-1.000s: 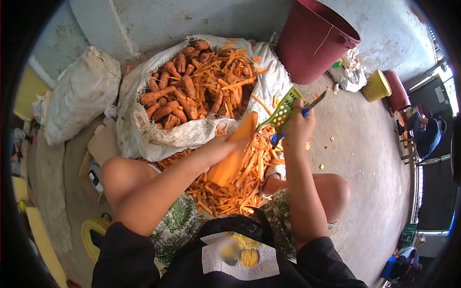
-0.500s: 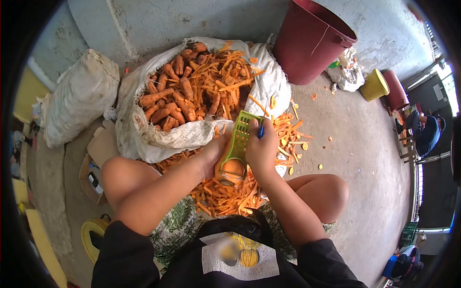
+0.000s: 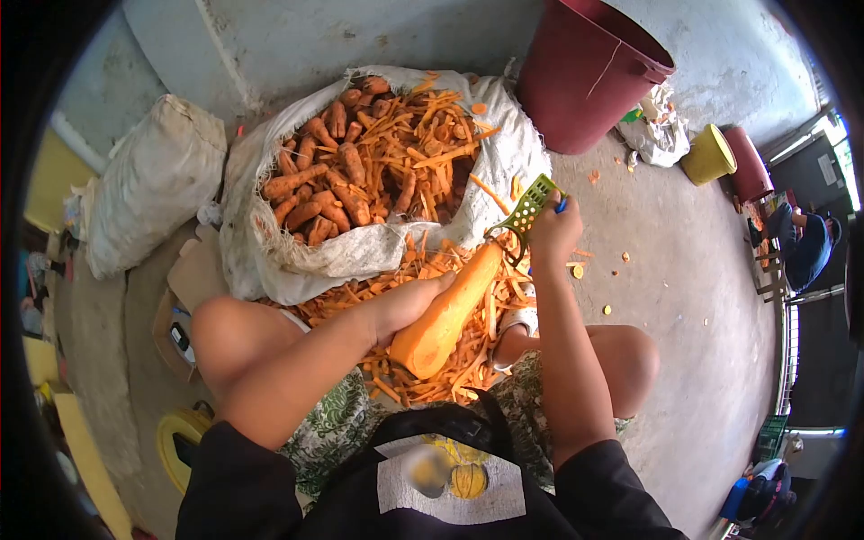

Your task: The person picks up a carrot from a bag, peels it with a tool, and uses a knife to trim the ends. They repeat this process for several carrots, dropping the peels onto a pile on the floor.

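Observation:
My left hand (image 3: 409,304) is wrapped round a large peeled orange carrot (image 3: 443,326), which lies at a slant with its thick end toward me. In my right hand (image 3: 555,232) is a green peeler (image 3: 529,209) with holes along its body; its blade end is at the carrot's far, narrow tip. Something blue shows at my right fingers. Orange peelings (image 3: 450,378) lie heaped beneath the carrot. Beyond my hands, an open white sack (image 3: 315,261) holds unpeeled carrots (image 3: 351,202) and more peelings.
A dark red bin (image 3: 576,90) stands behind the sack at the right. At the left is a full white sack (image 3: 162,189), with a cardboard box (image 3: 171,333) nearer me. A yellow bucket (image 3: 708,157) and a seated person (image 3: 805,252) are at the right.
The peeler in my right hand has moved away and right, from over the carrot to its far tip. The carrot is now more exposed and slants away to the right.

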`<state>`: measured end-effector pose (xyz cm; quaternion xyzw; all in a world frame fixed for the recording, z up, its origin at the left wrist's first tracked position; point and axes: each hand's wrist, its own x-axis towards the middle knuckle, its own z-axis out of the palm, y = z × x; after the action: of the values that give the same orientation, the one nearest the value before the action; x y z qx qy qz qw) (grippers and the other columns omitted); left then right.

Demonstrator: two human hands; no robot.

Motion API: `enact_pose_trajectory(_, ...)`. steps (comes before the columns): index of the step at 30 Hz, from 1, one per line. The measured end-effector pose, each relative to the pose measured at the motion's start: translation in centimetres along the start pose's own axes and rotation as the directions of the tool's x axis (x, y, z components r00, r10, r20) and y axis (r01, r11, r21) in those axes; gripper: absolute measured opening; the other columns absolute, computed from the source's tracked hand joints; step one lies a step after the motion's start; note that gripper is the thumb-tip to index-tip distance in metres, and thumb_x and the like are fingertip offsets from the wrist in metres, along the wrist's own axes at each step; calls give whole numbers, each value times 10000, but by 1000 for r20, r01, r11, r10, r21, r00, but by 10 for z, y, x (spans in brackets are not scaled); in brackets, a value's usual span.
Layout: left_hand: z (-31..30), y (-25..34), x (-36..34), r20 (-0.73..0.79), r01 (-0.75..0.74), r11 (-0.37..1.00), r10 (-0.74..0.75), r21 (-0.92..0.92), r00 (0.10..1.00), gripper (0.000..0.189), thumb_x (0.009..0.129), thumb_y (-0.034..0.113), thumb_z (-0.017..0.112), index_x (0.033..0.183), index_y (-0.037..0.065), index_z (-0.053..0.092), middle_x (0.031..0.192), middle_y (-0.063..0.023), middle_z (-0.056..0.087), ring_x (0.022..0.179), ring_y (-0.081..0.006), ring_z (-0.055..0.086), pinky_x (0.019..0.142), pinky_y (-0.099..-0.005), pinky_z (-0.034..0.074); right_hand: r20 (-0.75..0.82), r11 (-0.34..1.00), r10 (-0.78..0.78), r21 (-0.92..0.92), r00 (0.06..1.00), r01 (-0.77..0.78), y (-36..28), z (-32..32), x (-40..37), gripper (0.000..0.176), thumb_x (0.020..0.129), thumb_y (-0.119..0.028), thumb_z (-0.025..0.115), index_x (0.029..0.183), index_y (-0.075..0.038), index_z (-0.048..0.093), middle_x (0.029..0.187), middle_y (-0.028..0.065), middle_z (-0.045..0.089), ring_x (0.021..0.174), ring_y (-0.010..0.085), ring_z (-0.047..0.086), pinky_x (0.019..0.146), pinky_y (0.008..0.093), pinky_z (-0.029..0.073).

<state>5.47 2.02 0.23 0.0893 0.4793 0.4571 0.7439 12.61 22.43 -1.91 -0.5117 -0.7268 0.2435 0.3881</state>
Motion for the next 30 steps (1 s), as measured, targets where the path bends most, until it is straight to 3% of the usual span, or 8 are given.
enact_pose_trajectory(7,-14,-5,-8,163,-84,955,38,283,986,513,901,447,344,1158,12,436,882,-92,584,707,-134,589,603,-271,481,-137,976,215,77,967,-206,30,-16,36,312,882,-239,459,737,34,495,667,179,557,583,326,509,562,393,395)
enact_pose_trajectory(10,-15,-3,-9,123,-175,971,156,161,980,454,852,340,508,1135,-8,441,877,-106,581,744,-179,593,672,-306,490,-87,981,141,147,986,-127,12,-21,20,321,881,-244,468,719,33,480,609,137,518,528,230,468,523,356,381)
enact_pose_trajectory(15,-21,-1,3,-114,-223,880,295,418,949,546,742,244,660,1173,-4,434,975,-112,577,816,-178,595,693,-301,484,159,841,125,506,979,-190,-32,-32,-17,297,890,-225,474,685,-11,458,558,27,456,488,89,383,446,264,316)
enact_pose_trajectory(17,-16,0,2,-118,-226,897,290,380,950,467,798,316,606,1117,4,466,964,-96,568,825,-169,578,711,-299,476,273,854,38,490,961,-173,-44,-38,-35,259,903,-213,453,729,-22,473,572,15,471,482,61,403,421,239,318)
enact_pose_trajectory(19,-17,2,5,-147,-168,985,162,-29,976,428,869,400,470,1074,25,482,924,-77,577,785,-151,581,669,-308,488,411,835,45,485,911,-260,-67,-44,-58,259,890,-237,481,693,-70,479,554,-53,397,503,48,342,457,218,272)
enact_pose_trajectory(20,-20,-2,13,-126,-233,972,227,-33,966,393,920,377,334,1051,38,484,888,-70,586,753,-150,592,639,-311,503,420,849,23,472,907,-240,-69,-39,-70,259,891,-231,482,696,-60,477,549,-47,397,500,52,345,455,224,282)
enact_pose_trajectory(24,-16,0,11,-50,-257,941,252,-222,966,324,920,279,326,1065,32,477,904,-97,595,748,-185,612,644,-306,523,431,942,-127,334,893,-27,-63,-29,-98,247,888,-200,471,761,11,444,568,132,458,481,207,435,472,345,357)
enact_pose_trajectory(30,-20,-4,16,-66,-240,923,231,-302,971,311,911,276,357,1035,23,487,870,-106,603,734,-193,621,625,-314,527,434,952,-122,305,893,-18,-60,-26,-104,236,886,-201,470,780,7,435,578,173,476,487,277,450,480,372,359)
